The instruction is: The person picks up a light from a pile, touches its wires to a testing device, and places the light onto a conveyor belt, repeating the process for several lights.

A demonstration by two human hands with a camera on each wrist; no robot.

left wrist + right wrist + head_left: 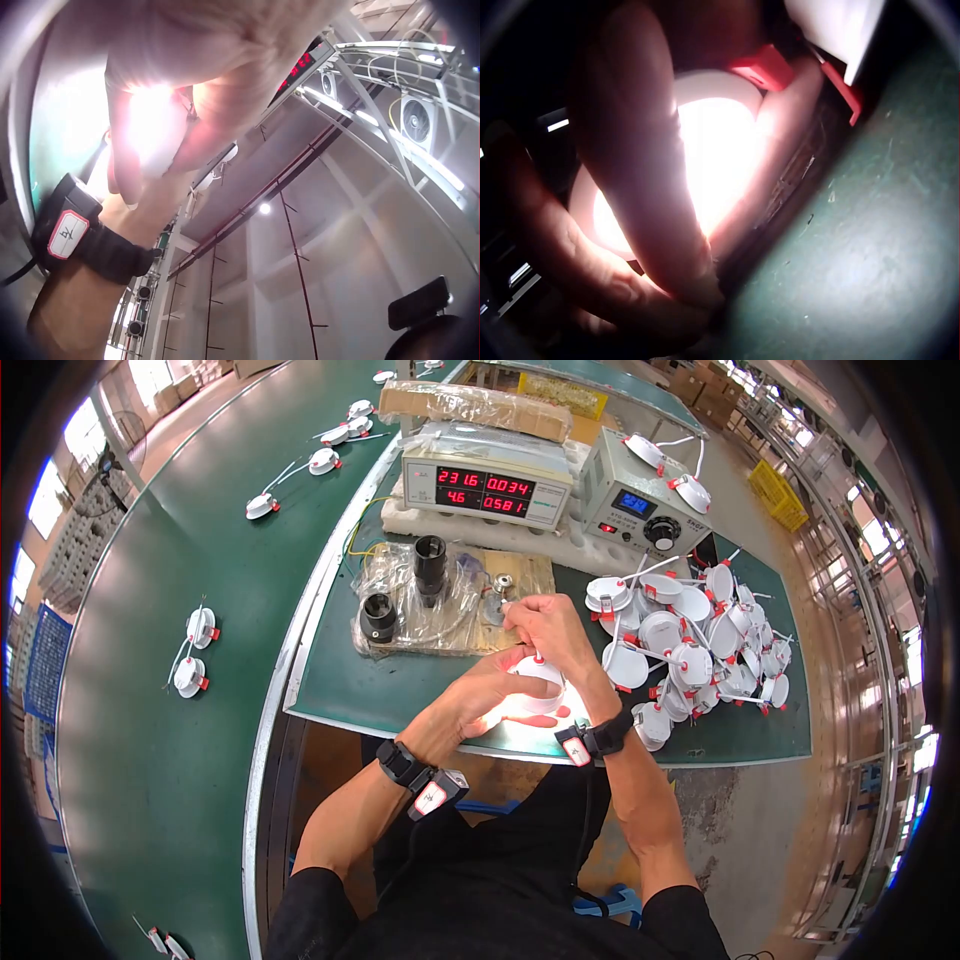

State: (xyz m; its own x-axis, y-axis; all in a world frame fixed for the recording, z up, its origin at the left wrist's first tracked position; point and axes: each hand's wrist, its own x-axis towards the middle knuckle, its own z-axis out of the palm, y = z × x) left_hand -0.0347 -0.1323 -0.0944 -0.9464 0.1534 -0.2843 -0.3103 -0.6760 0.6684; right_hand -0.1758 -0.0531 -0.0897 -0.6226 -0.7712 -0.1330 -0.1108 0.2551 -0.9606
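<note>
A round white downlight glows brightly, and my left hand grips it near the table's front edge. Fingers cross its lit face in the right wrist view, with a red spring clip at its rim. Just above the lamp, my right hand pinches the lamp's cable, its fingertips close to a metal contact on the test board. The cable's end is hidden by the fingers. Glare washes out the lamp in the left wrist view.
Two black sockets, one tall and one short, stand on the board. Behind are a power meter with red digits and a grey supply box. Many white downlights are heaped at right. More lie on the green belt at left.
</note>
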